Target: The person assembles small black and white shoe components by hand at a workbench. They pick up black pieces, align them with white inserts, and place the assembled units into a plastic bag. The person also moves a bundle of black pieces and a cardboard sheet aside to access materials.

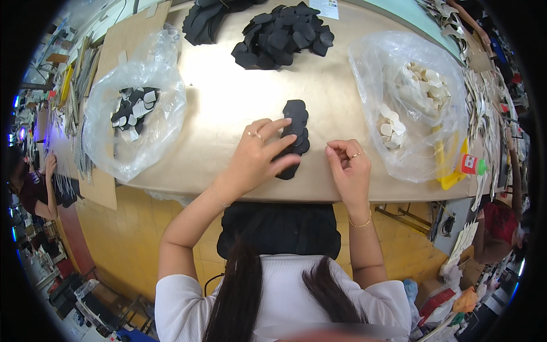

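In front of me on the table lies a short column of flat black cut pieces [296, 126] with rounded ends, overlapping one another. My left hand [255, 155] reaches over them from the left with its fingers spread, the fingertips resting on or just above the pieces. To their right, apart from them, my right hand [348, 165] hovers near the table's front with thumb and fingers drawn together. Whatever may be between those fingertips is too small to make out.
A heap of similar black pieces [279, 37] lies at the back, beside another black stack [208, 23]. Clear plastic bags stand at left [165, 85], with black and white pieces, and right [370, 62], with cream pieces. A green-capped bottle [470, 165] is near a yellow tray [454, 181].
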`<action>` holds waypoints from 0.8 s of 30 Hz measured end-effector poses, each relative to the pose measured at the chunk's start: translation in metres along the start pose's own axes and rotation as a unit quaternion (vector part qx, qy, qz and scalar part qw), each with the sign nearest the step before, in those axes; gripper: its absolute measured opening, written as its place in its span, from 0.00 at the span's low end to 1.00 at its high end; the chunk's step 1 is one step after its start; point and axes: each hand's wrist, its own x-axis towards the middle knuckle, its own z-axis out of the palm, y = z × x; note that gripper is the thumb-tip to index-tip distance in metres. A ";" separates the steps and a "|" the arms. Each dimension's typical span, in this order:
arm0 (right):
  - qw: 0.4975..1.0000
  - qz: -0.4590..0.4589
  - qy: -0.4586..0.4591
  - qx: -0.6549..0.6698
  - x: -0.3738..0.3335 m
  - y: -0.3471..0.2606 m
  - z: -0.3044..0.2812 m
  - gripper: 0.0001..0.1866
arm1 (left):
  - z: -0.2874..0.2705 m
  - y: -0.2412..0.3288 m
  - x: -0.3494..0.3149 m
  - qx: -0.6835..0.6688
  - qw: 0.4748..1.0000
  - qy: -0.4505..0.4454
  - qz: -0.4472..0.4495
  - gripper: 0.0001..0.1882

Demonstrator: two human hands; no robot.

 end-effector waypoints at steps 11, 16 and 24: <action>0.992 -0.081 0.082 -0.041 0.012 -0.005 -0.036 0.06 | 0.017 -0.004 0.008 0.116 0.977 -0.172 0.057 0.50; 0.958 -0.031 0.181 -0.222 0.035 0.006 -0.096 0.06 | 0.024 -0.002 0.020 0.122 0.981 -0.140 0.047 0.49; 0.936 -0.107 -0.014 -0.335 0.103 0.031 -0.119 0.10 | 0.035 -0.005 0.040 0.146 0.983 -0.109 0.037 0.52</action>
